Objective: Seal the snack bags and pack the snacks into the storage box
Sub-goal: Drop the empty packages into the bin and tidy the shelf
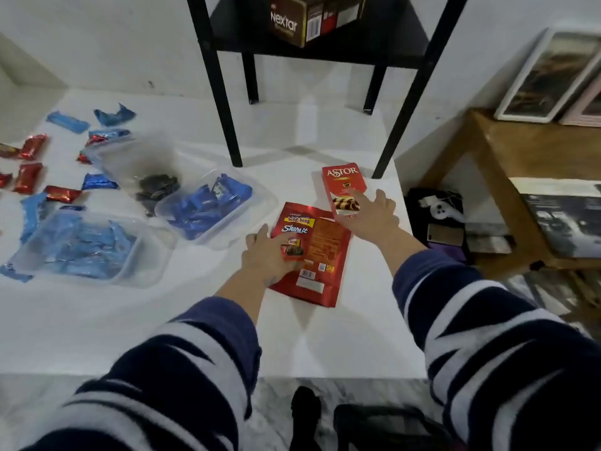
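Note:
A red beng-beng snack bag [320,255] lies flat on the white table [195,327]. My left hand [268,252] rests on its left side, fingers spread, pressing it down. A red Astor box [343,187] lies just beyond it. My right hand [374,211] lies over the box's lower end with fingers apart. A clear storage box [213,203] holds blue wrapped snacks. A second clear box [81,247] at the left holds more blue packets. A clear zip bag [143,167] with dark pieces leans between them.
Loose red and blue wrapped snacks [31,172] lie scattered at the far left. A black shelf frame [224,102] stands on the table's back, with a Nextar box [292,22] on it. A wooden side table [520,164] with framed pictures stands right of the table's edge.

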### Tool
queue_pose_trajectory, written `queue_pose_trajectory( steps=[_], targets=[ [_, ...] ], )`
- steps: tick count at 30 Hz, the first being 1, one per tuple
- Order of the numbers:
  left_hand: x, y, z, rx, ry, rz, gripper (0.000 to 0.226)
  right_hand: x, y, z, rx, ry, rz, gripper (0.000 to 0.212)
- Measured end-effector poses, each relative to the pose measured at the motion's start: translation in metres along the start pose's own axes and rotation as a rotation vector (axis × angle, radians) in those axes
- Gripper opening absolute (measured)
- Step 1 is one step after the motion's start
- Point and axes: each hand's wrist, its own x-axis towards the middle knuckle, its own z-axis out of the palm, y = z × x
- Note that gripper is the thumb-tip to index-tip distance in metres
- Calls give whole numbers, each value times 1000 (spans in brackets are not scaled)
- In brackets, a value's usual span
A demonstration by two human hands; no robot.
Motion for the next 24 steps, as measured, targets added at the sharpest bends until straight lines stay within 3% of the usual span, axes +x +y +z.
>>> queue_pose_trajectory(
  steps=[4,13,24],
  targets=[
    [8,-2,11,1,59,-64,70,26,-5,14,-6,-30,37,80],
    [10,-8,13,-484,111,-89,60,24,-4,24,177,50,61,72],
    [-69,-42,-83,-590,429,28,54,-65,-77,-11,228,253,-187,72]
  ],
)
